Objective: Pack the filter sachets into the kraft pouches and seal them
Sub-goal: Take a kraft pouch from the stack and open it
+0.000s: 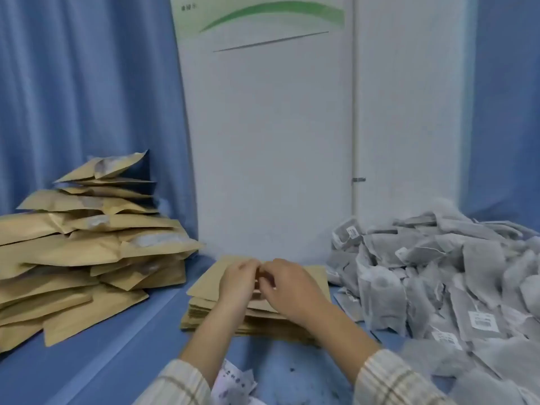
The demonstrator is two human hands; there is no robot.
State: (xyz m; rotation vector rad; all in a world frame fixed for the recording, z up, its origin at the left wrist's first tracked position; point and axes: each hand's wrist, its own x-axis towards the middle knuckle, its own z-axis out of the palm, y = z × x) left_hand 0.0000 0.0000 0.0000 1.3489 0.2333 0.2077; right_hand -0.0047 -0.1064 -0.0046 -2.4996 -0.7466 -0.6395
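Note:
A stack of flat empty kraft pouches (204, 287) lies in the middle of the blue table. Both hands sit on top of it, close together. My left hand (238, 280) and my right hand (287, 285) pinch the top pouch where their fingertips meet, around its upper edge. What lies between the fingers is blurred. A big heap of grey filter sachets (438, 273) with white labels covers the right side. A tall pile of filled kraft pouches (87, 244) stands on the left.
Blue curtains hang behind the table, and a white panel (268, 141) with a green stripe stands at the back centre. A few crumpled printed paper scraps (233, 384) lie near the front edge between my sleeves. Dark crumbs speckle the table surface (131, 346).

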